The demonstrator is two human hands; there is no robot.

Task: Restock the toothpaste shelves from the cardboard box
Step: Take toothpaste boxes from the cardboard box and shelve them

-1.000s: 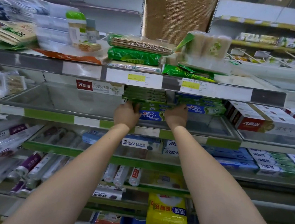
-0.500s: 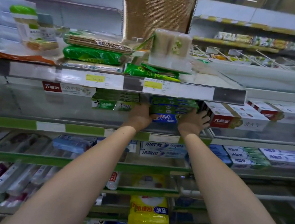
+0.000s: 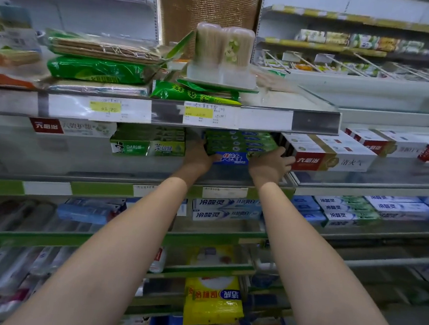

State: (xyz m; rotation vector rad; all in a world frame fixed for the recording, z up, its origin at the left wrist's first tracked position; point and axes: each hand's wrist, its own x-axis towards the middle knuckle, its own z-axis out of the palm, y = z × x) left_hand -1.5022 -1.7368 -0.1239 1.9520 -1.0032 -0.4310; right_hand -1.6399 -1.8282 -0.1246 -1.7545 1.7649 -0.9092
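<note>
**Q:** Where is the toothpaste being handled?

**A:** A stack of green and blue toothpaste boxes [image 3: 238, 146] sits on the glass shelf [image 3: 245, 182], near the middle of its front edge, under the upper shelf's price-label strip [image 3: 160, 112]. The bottom box shows a blue label.

**Q:** What are the hands doing?

**A:** Both arms reach straight in. The left hand [image 3: 199, 155] holds the stack's left end, fingers curled around it. The right hand [image 3: 269, 163] holds the right end, with its fingers spread toward the neighbouring boxes.

**Q:** What sits beside the stack?

**A:** Just to the left, a pile of green Darlie boxes [image 3: 148, 142]. Just to the right, touching or nearly touching the right hand's fingers, white and red boxes [image 3: 330, 157] run toward the shelf's right end.

**Q:** And above and below?

**A:** On the upper shelf, green packets [image 3: 97, 70] lie at the left, and a clear tub of toothpicks [image 3: 224, 54] stands over the stack. On the shelf below, white and blue toothpaste boxes [image 3: 226, 210] lie along the front edge. Lower down hangs a yellow packet [image 3: 213, 301].
</note>
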